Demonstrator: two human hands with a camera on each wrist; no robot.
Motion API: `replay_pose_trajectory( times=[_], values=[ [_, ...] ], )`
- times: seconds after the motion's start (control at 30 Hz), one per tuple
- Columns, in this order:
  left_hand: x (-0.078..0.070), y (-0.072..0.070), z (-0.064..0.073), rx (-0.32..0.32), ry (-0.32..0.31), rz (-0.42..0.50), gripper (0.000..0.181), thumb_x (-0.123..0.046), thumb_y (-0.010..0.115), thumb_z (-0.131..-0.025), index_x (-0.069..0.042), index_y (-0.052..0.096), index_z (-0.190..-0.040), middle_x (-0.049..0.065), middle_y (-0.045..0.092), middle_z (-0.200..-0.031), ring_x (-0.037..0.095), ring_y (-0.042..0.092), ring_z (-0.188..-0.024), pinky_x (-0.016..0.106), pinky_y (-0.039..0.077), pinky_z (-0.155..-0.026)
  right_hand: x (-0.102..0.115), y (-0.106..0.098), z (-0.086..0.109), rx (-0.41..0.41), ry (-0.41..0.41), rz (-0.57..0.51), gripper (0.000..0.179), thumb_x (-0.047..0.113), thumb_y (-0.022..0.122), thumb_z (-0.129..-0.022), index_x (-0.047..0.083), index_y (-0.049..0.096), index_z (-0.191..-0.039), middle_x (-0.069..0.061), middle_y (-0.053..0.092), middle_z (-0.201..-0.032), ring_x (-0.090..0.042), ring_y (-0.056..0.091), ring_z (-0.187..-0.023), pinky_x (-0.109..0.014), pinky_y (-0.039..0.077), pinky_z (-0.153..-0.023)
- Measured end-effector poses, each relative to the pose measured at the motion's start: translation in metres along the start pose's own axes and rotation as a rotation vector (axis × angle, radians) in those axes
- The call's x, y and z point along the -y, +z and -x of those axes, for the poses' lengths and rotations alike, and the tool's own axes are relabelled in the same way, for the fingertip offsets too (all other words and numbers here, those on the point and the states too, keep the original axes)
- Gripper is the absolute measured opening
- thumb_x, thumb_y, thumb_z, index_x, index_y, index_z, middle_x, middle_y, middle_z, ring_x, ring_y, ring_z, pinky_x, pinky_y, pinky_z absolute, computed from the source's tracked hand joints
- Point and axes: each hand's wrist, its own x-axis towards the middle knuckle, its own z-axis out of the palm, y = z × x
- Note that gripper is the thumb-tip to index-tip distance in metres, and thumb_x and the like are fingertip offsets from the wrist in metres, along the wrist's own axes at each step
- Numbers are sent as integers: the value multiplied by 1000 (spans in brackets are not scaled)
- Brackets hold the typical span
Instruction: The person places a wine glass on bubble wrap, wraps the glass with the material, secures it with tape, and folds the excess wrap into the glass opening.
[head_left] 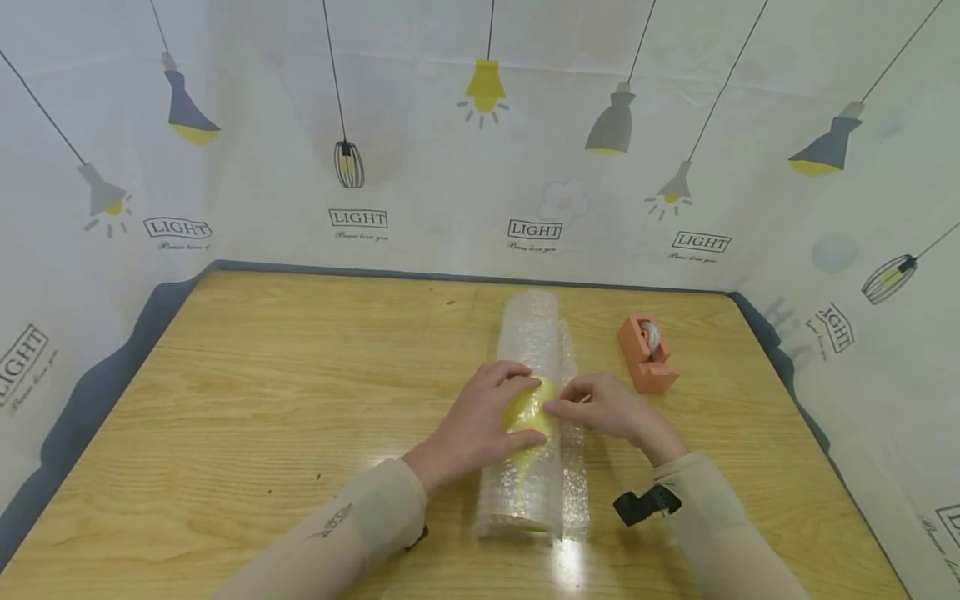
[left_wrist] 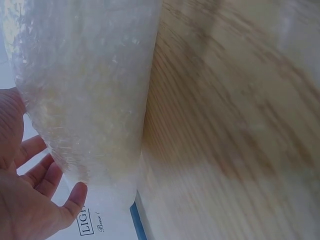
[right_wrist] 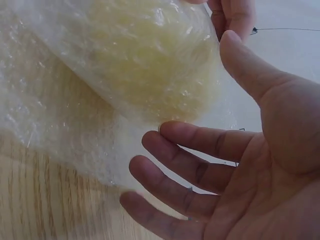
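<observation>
Roll (head_left: 528,325): bubble wrap, laid on table (head_left: 300,358), long axis running near to far; yellow item (head_left: 529,412) seen thru layers, approx. mid-length.
L hand (head_left: 487,421): spread over roll from L, fingers lightly bent, no tight grip seen; prob. placed so that roll is steadied & wrap not let loose.
R hand (head_left: 607,408): fingers & thumb apart, nothing gripped; tips held at roll's R side, firm contact can't be told; prob. put there for access to wrap edge.
Flap (head_left: 576,475): loose wrap along roll's R side, over table; no tape seen on it.
Tape disp. (head_left: 647,367): stood beyond R hand, apart from roll; prob. sited for easy R reach.
In way: yellow item part-covered by L hand; black strap (head_left: 647,504) hung at R sleeve (head_left: 720,525), could be snagged.
Backdrop (head_left: 420,108): lamp-print, around table.
</observation>
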Motion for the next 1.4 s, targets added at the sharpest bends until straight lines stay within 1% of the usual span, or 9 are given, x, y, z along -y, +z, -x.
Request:
replay_pose_trajectory(
  times=[0.2,0.53,0.63,0.73,0.83,0.9,1.07,1.2,1.4],
  values=[
    [-3,3,-2,6,0,-21,72,-42,86,-84,-12,59,-144,3,51,-149,23,45,-138,44,39,-118,-2,2,-1,-28,8,50,38,48,71,-96,10,74,-95,-7,74,-104,-26,69,-100,-38,58,-77],
    [-7,5,-3,15,21,-63,72,-44,83,-86,-12,57,-146,5,50,-151,24,44,-140,48,40,-117,-14,2,-3,-32,-17,51,39,49,71,-95,10,74,-97,-9,74,-107,-31,69,-104,-44,60,-82],
    [-8,1,-2,27,35,-39,72,-41,82,-88,-10,56,-147,6,49,-153,25,43,-142,47,38,-119,-15,2,-3,-25,-5,44,39,49,71,-96,10,75,-99,-10,74,-110,-34,68,-108,-47,59,-85],
    [-8,-3,0,40,37,20,70,-38,80,-91,-8,53,-149,6,47,-156,24,42,-144,44,36,-122,-16,1,-2,-18,7,36,39,49,71,-96,10,75,-101,-11,73,-113,-35,68,-110,-48,59,-87],
    [-6,-5,4,34,3,72,69,-36,76,-94,-7,51,-151,5,44,-159,24,40,-147,43,35,-123,-17,1,-2,-11,9,33,39,49,70,-96,11,76,-104,-10,73,-115,-36,67,-112,-49,59,-89],
    [-2,-6,6,26,-44,98,69,-38,73,-96,-9,47,-153,3,40,-162,24,38,-149,43,34,-123,-17,1,-1,-8,9,30,40,49,70,-97,11,77,-106,-10,74,-115,-35,67,-112,-49,59,-89],
    [11,-8,14,4,-122,157,68,-40,66,-100,-9,43,-156,8,38,-163,29,39,-148,50,35,-121,-14,2,-1,-14,11,40,43,50,69,-97,10,78,-112,-10,74,-118,-33,66,-113,-49,57,-91],
    [19,-11,18,2,-132,182,66,-40,64,-102,-8,43,-156,13,39,-161,34,41,-146,55,36,-120,-11,5,-3,-24,4,46,46,50,68,-97,9,77,-115,-10,74,-120,-31,66,-113,-47,57,-90],
    [23,-17,23,4,-146,173,66,-39,64,-102,-9,43,-156,13,40,-161,34,41,-146,54,36,-120,-5,12,-9,-20,21,23,49,52,68,-97,9,76,-119,-13,72,-122,-32,64,-115,-48,56,-91]
  ],
)
